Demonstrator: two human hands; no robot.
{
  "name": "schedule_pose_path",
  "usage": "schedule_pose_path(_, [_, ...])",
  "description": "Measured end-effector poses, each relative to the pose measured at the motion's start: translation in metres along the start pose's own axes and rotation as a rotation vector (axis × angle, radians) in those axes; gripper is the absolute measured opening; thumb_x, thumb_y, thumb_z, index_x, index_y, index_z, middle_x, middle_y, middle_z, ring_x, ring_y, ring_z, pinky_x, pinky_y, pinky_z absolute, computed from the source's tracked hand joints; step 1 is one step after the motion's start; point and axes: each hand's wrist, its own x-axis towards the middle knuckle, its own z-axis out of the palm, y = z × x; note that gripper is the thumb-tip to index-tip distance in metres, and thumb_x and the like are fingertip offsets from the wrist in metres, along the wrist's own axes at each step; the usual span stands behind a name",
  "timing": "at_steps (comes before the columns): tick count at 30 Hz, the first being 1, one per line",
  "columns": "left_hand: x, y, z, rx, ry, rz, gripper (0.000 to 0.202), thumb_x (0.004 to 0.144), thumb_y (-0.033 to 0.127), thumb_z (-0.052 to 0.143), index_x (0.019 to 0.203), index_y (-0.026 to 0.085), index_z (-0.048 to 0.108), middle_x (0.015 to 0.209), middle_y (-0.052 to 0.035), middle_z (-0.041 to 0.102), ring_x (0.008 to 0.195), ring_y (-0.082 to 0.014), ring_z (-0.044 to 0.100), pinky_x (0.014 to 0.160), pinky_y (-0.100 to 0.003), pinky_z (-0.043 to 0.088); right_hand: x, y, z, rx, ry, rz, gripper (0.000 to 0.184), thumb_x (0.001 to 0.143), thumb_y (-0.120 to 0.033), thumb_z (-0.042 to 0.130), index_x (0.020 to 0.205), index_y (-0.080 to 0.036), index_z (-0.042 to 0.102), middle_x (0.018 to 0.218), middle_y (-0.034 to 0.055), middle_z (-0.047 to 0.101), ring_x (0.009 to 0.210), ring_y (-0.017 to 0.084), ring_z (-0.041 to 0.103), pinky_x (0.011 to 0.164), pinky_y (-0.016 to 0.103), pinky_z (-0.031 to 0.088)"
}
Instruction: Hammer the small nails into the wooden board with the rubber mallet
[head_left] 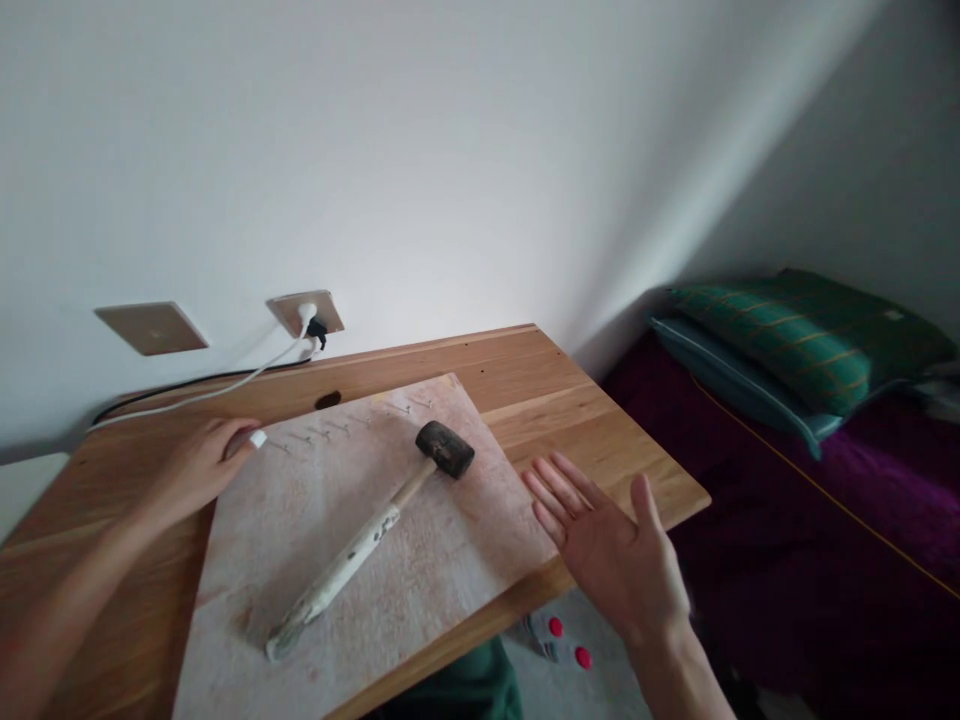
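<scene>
A rubber mallet with a black head and a pale worn handle lies diagonally on a pale board that rests on the wooden table. A row of small nails stands along the board's far edge. My left hand rests at the board's far left corner, fingers curled against the edge near the nails, a white bandage on one fingertip. My right hand hovers palm up past the board's right edge, fingers stretched and apart, holding nothing.
A white plug and cables run from a wall socket behind the table, beside a blank wall plate. A bed with a purple cover and green pillows lies to the right. Red-handled items lie on the floor below.
</scene>
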Motion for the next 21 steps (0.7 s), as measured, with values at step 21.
schedule_pose_path(21, [-0.014, 0.037, 0.036, -0.041, 0.097, -0.011, 0.044, 0.103, 0.045, 0.035, 0.116, 0.02, 0.069, 0.117, -0.0131, 0.069, 0.118, -0.0315, 0.065, 0.11, -0.047, 0.051, 0.045, 0.047, -0.018, -1.566, 0.029, -0.584, 0.045, 0.102, -0.051, 0.058, 0.133, -0.022, 0.073, 0.135, 0.0185, 0.074, 0.129, 0.04, 0.066, 0.113, 0.065, 0.049])
